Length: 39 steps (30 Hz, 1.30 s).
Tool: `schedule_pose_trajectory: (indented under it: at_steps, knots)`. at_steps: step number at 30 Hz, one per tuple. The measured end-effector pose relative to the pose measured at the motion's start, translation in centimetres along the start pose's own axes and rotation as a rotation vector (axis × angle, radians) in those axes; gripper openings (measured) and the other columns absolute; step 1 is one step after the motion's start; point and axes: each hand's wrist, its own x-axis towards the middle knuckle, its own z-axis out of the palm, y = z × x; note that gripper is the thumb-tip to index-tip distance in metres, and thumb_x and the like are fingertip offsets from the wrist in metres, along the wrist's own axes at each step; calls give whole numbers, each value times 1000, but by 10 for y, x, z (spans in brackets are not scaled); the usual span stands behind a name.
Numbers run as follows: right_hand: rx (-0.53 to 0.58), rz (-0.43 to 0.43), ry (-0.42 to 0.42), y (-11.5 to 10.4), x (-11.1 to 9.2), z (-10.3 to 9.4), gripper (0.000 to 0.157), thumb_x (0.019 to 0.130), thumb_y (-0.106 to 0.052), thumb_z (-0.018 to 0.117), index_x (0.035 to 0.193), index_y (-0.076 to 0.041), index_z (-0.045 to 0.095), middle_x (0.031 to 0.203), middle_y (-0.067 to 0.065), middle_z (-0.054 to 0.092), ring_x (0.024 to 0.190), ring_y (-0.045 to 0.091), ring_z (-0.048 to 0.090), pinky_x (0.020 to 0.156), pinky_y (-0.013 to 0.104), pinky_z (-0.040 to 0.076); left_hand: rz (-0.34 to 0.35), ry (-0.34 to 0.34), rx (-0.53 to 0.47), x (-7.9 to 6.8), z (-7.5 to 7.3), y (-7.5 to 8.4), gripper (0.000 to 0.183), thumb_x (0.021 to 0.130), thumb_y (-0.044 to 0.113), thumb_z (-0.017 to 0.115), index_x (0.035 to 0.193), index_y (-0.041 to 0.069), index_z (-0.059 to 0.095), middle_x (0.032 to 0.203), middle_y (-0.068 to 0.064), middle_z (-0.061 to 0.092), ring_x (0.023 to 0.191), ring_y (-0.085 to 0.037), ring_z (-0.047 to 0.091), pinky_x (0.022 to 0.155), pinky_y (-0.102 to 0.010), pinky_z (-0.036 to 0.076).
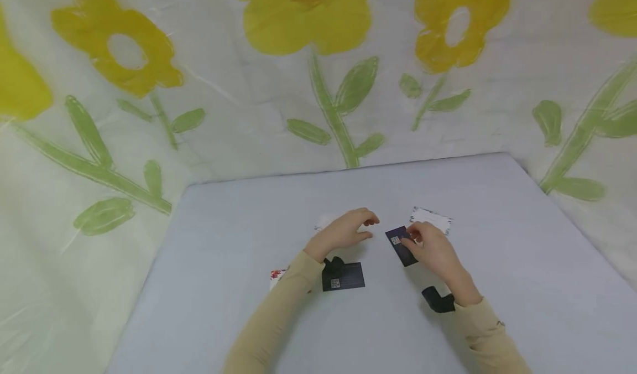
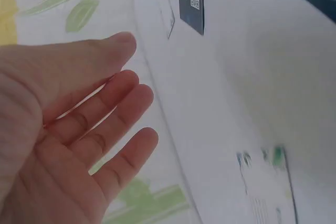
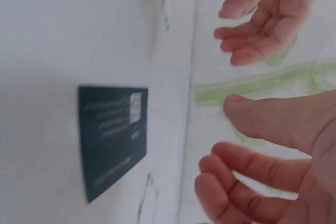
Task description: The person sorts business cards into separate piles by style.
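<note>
My right hand (image 1: 433,249) hovers over a dark card (image 1: 401,245) with a small QR code, overlapping its right edge in the head view. In the right wrist view this dark card (image 3: 113,135) lies apart from the right hand's bent fingers, with nothing between thumb and fingertips. To its left, my left hand (image 1: 345,231) is held above the table, fingers loosely bent and thumb apart. It holds nothing; its palm shows in the left wrist view. Behind the left hand, a white card (image 1: 323,219) is partly hidden. A white card with a floral border (image 1: 432,219) lies just beyond the right hand.
A second dark card with a QR code (image 1: 348,277) lies nearer, beside the left forearm. The left sleeve partly covers a card with red flowers (image 1: 276,276). The white table (image 1: 224,224) meets a sheet painted with yellow flowers (image 1: 308,20) at its far edge.
</note>
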Motion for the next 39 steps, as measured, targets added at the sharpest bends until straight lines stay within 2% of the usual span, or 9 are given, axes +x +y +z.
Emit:
schedule_pose_trajectory:
  at_steps: [3,7,10,14,17,21,25,32,39]
  knots:
    - [-21,59,-29,6,-6,2,33,84,-15,66,102,11,57,91,20,59,83,32,56,70,45,47,19,-52,-3,16,4,-2,32,88,5,62,119,0,56,113,-12,57,104,-21,54,91,-23,40]
    - [-44,123,-74,7,-13,12,40,84,-21,68,101,13,55,88,20,56,78,29,55,68,43,47,6,-110,15,28,15,-7,34,88,4,62,121,2,55,116,-10,57,106,-20,53,91,-21,40]
    - [-92,151,-69,5,-18,20,41,81,-25,71,90,11,53,79,17,50,69,27,49,59,40,44,3,-140,55,38,25,-10,36,88,5,62,123,3,54,120,-8,55,110,-18,52,94,-20,38]
    - [-179,151,-18,8,-23,29,45,76,-30,75,78,6,47,72,16,44,63,28,45,51,40,39,13,-176,121,52,35,-11,42,87,8,63,128,5,52,125,-7,52,117,-16,48,99,-19,33]
    - [-222,139,24,11,-25,33,48,74,-30,77,78,7,46,73,19,45,64,33,47,51,44,41,19,-210,174,60,40,-8,46,88,11,63,131,8,50,128,-5,49,120,-14,44,100,-18,30]
    - [-227,129,45,13,-25,35,48,73,-28,78,81,8,48,74,21,46,66,35,49,52,46,42,13,-262,253,67,42,-2,47,88,12,63,133,12,50,130,-2,48,119,-14,43,99,-19,32]
    - [-206,133,32,15,-24,33,47,72,-27,78,82,8,48,73,19,46,65,33,49,52,44,41,-8,-294,277,72,42,2,47,86,11,64,131,14,52,129,-2,48,116,-14,44,96,-19,34]
    - [-66,157,-23,21,-19,25,43,71,-22,79,85,4,48,76,13,46,66,25,44,54,34,35,-48,-288,203,77,40,3,44,81,6,68,123,9,55,119,-2,51,108,-11,48,93,-16,35]
    - [74,163,-40,28,-10,19,39,71,-11,77,93,4,48,77,10,50,69,21,46,59,32,37,-32,-185,75,77,37,-1,32,81,1,68,110,0,56,106,-8,57,93,-13,51,83,-16,40]
